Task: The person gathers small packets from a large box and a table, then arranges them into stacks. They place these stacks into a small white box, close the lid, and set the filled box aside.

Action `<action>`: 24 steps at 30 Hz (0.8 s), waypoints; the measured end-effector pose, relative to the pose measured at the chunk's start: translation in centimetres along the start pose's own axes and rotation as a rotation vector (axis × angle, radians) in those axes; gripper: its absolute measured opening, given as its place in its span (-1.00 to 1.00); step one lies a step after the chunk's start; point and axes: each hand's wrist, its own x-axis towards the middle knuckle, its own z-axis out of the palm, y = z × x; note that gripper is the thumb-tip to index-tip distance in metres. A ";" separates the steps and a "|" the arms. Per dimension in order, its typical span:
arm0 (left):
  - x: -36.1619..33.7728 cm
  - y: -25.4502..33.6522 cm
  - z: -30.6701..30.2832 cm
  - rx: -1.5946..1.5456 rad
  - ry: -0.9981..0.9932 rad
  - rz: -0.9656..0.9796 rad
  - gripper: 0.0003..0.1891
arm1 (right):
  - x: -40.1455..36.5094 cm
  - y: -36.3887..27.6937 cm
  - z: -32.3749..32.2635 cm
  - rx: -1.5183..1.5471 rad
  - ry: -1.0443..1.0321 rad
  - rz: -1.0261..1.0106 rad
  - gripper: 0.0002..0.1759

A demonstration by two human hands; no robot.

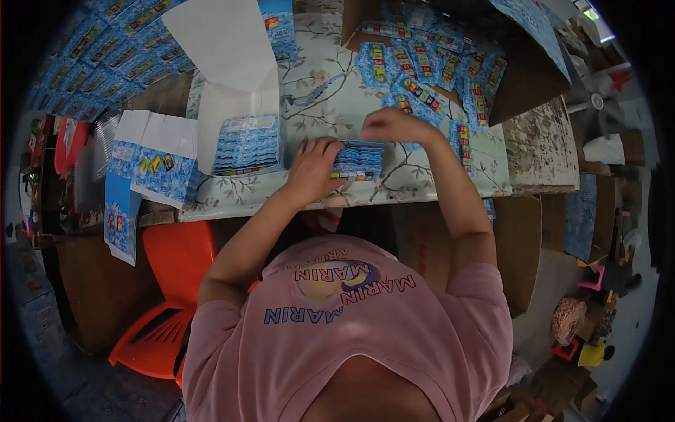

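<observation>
My left hand [311, 171] grips the left end of a stack of blue packets [362, 158], fingers over the top and thumb at the near side. Above and right of that stack, my right hand [397, 126] hovers with its fingers curled in; no packet shows in it. To the left stands a white-lidded box [239, 77], lid raised, with a neat row of blue packets [246, 137] inside. Loose blue packets with coloured pictures [422, 95] lie beyond my right hand, spilling from a large cardboard box [524, 88] on its side.
A flowered cloth [309, 91] covers the table. An opened blue-and-white carton [165, 158] overhangs its left edge. Many blue packages [116, 53] are piled at the far left. An orange chair [179, 257] stands below, and a cardboard box [517, 253] stands right of my body.
</observation>
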 end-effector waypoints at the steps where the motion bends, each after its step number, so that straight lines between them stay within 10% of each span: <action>1: 0.0 0.0 -0.1 -0.008 -0.008 0.009 -0.30 | -1.0 0.7 -1.6 -0.192 0.251 0.284 -0.59; 3: 0.3 0.3 -0.1 -0.060 -0.095 -0.044 -0.33 | -1.9 0.5 -3.8 -0.637 0.488 0.784 -0.41; 7: 0.2 0.5 0.1 -0.025 -0.063 -0.027 -0.35 | 0.1 4.9 -3.8 -0.656 0.597 0.719 -0.34; 13: -0.3 0.9 -0.5 -0.028 -0.033 0.018 -0.36 | 4.4 2.4 -1.8 0.889 0.984 0.047 -0.45; 24: -3.3 -0.5 1.0 -0.173 0.156 -0.025 -0.21 | -4.5 1.9 3.4 0.280 0.319 0.262 -0.33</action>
